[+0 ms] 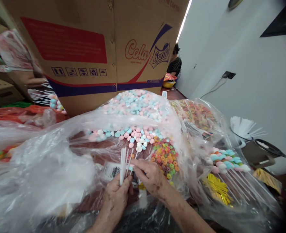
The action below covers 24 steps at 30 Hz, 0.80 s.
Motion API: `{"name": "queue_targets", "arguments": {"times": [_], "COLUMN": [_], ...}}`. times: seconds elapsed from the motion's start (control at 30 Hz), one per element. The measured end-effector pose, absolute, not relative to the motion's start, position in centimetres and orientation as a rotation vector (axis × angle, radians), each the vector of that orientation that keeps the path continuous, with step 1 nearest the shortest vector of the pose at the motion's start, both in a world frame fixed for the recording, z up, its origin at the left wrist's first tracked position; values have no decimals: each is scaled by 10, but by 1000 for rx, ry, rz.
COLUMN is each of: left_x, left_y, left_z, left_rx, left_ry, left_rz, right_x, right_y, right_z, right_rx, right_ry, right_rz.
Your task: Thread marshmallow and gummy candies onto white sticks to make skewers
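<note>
Far left: finished candy skewers (57, 103), pastel pieces on white sticks, beside the cardboard box (91, 48).
Left foreground: crumpled clear plastic bag (41, 174).
Left hand (115, 197): fingers closed round a bundle of white sticks (122, 165), held upright, near centre.
Right hand (150, 176): fingers pinched on the tip of one stick, just beside the bundle.
Centre, beyond the hands: pastel candies (130, 134); coloured ring candies (165, 155) to their right.
Right: more filled skewers (226, 160) lying on plastic.
</note>
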<state>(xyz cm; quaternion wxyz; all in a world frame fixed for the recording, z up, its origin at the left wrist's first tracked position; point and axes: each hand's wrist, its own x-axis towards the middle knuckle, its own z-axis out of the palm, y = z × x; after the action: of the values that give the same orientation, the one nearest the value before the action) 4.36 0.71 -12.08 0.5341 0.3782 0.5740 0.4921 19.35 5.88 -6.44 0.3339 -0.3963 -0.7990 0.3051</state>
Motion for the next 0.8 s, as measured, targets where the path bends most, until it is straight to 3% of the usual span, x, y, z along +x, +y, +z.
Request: {"name": "queue_targets", "arguments": {"times": [0.1, 0.27, 0.37, 0.53, 0.8], "left_x": [46, 48, 47, 46, 48], "left_y": [7, 7, 6, 5, 6], "left_z": [-120, -110, -105, -103, -92], "left_rx": [891, 901, 917, 927, 880], "left_ry": [1367, 1381, 1388, 1393, 1416], "left_rz": [1172, 1130, 1089, 1098, 1068], "right_x": [215, 246, 243, 242, 259], "right_y": [73, 123, 137, 137, 137], "right_z": [-57, -41, -42, -50, -53], "right_rx": [-1190, -1719, -1834, -1767, -1548], "right_ry": [-2109, -2475, -2686, -2712, -2769], "right_rz": [748, 16, -152, -160, 307]}}
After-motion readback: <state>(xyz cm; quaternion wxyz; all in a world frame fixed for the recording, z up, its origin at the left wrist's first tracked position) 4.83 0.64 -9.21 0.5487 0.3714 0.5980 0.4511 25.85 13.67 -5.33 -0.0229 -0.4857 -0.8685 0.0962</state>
